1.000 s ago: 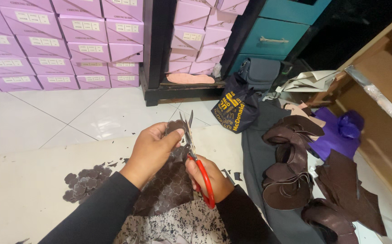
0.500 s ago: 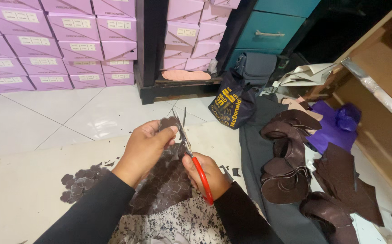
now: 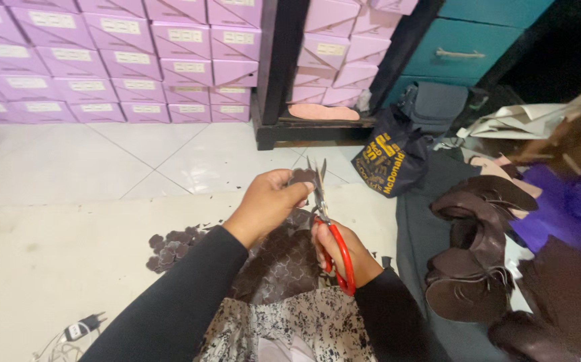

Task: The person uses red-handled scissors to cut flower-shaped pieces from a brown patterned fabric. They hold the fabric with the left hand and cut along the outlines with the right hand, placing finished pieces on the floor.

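Note:
My left hand pinches the top edge of a dark brown sheet of leather-like material that hangs down over my lap. My right hand grips red-handled scissors, whose metal blades point up and away, right beside the fingertips of my left hand at the sheet's edge. Both arms wear black sleeves. A speckled black-and-white cloth covers my lap under the sheet.
A small heap of cut brown pieces lies on the cream floor mat to the left. Dark brown leather pieces and purple fabric pile up at right. A dark printed bag, stacked lilac boxes and a teal drawer unit stand behind.
Both hands with the sheet and scissors have stayed close together; the scissors have worked along the top edge, and the camera view has shifted slightly.

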Available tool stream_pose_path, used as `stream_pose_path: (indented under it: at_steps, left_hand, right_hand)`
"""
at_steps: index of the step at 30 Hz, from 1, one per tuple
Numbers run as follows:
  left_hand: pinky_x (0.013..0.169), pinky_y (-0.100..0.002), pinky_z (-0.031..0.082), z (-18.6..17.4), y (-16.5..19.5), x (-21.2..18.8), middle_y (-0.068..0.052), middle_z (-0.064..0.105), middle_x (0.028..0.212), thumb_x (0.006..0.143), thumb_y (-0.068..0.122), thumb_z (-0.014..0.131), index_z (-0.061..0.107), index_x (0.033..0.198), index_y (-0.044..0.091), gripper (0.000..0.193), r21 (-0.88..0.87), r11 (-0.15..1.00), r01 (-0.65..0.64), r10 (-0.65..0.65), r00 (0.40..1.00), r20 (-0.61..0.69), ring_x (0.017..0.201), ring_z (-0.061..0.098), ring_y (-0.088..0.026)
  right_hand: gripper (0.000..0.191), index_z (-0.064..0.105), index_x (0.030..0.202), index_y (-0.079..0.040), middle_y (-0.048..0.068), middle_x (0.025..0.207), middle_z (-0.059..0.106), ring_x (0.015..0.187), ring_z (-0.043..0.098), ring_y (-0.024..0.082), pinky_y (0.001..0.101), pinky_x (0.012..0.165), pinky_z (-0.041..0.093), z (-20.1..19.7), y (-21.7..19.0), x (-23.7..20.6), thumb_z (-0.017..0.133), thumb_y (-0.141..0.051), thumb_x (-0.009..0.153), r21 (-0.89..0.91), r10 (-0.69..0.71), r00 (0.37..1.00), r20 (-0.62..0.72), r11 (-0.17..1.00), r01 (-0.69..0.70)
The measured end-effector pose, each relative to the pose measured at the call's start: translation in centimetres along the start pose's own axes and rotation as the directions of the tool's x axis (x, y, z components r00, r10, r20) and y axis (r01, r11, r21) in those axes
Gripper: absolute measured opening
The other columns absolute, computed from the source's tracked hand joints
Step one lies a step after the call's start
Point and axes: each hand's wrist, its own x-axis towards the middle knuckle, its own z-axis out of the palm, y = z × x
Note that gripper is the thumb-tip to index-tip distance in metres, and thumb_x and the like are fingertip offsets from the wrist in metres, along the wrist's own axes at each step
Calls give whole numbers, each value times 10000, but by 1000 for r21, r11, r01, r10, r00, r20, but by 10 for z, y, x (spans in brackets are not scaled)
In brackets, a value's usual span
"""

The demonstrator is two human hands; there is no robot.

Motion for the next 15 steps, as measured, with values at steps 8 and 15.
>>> stream_pose_path:
  at_steps: [8, 15]
  left_hand:
    - [599, -249, 457, 2, 4, -4, 5, 661, 719, 893, 207, 708, 733, 870, 9, 201, 26, 1000, -3, 4, 999, -47, 647, 561, -74]
    - [634, -232, 472, 5, 16, -9, -6, 672, 759, 907, 209, 702, 733, 914, 3, 208, 10, 999, 43, -42, 999, -21, 676, 575, -80]
  right_hand:
    - [427, 550, 944, -82, 5, 655, 498, 512, 485, 103, 257, 463, 399, 4, -1, -2, 465, -495, 1014, -55, 65, 996, -58, 996, -68]
    - [432, 553, 931, -64, -1, 766, 554, 632, 548, 83, 247, 566, 494, 7, -8, -6, 474, -476, 1030, 35, 57, 997, -47, 998, -55]
